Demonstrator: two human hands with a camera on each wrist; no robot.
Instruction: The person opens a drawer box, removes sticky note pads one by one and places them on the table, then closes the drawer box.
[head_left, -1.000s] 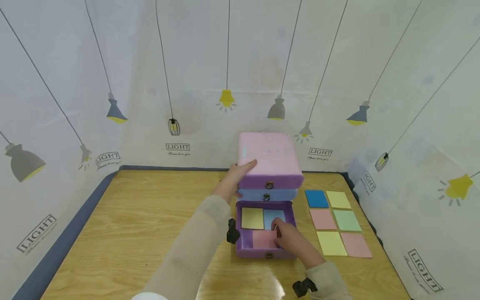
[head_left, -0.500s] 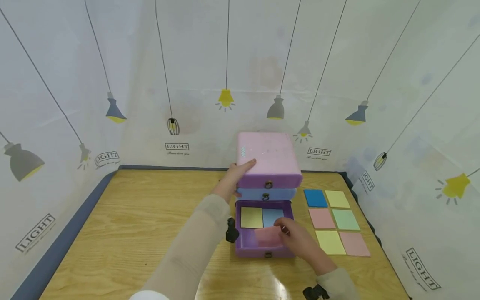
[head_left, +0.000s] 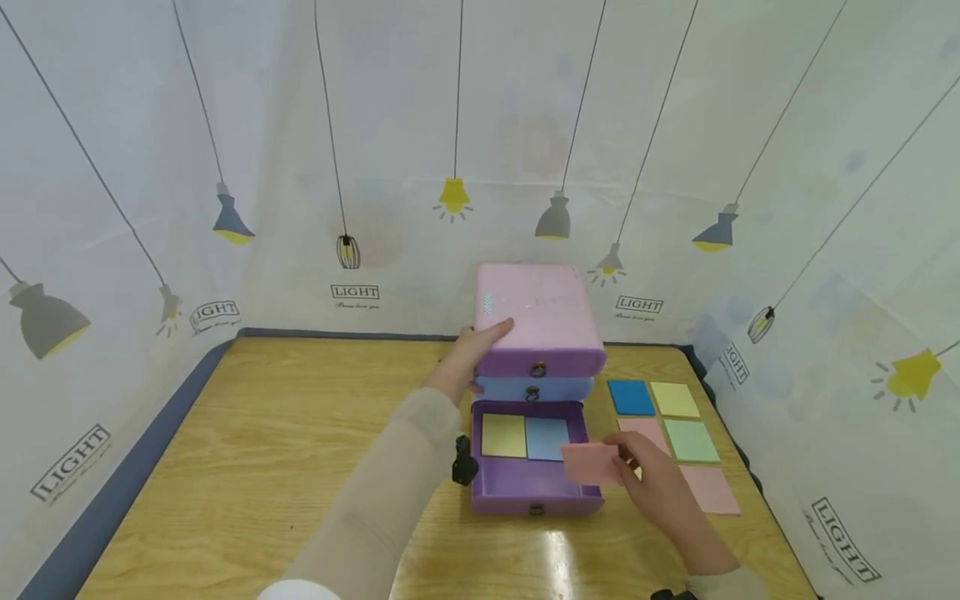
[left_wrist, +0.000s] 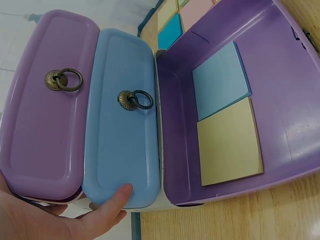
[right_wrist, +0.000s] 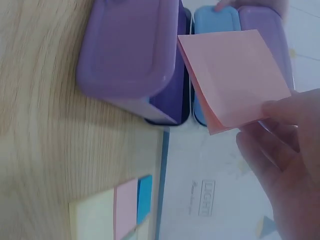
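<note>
My right hand (head_left: 656, 479) pinches a pink sticky note pad (head_left: 592, 462) between thumb and fingers, raised over the right wall of the pulled-out purple bottom drawer (head_left: 517, 481). In the right wrist view the pad (right_wrist: 235, 75) is tilted, its top sheet slightly lifted. Inside the drawer, a yellow sticky note pad (head_left: 503, 436) and a light blue one (head_left: 547, 438) lie side by side at the back. My left hand (head_left: 463, 358) rests against the left side of the small drawer chest (head_left: 536, 308), thumb along its pink top. One fingertip touches the blue middle drawer (left_wrist: 122, 120).
Several sticky note pads lie on the table right of the chest: dark blue (head_left: 632, 397), yellow (head_left: 675, 399), pink (head_left: 708, 489) and green (head_left: 692, 441). The wooden table (head_left: 300, 433) extends left of the chest. A lamp-printed sheet (head_left: 412, 125) hangs behind.
My right hand has lifted the pink pad out of the drawer's front part and moved it right. My left hand has stayed on the chest.
</note>
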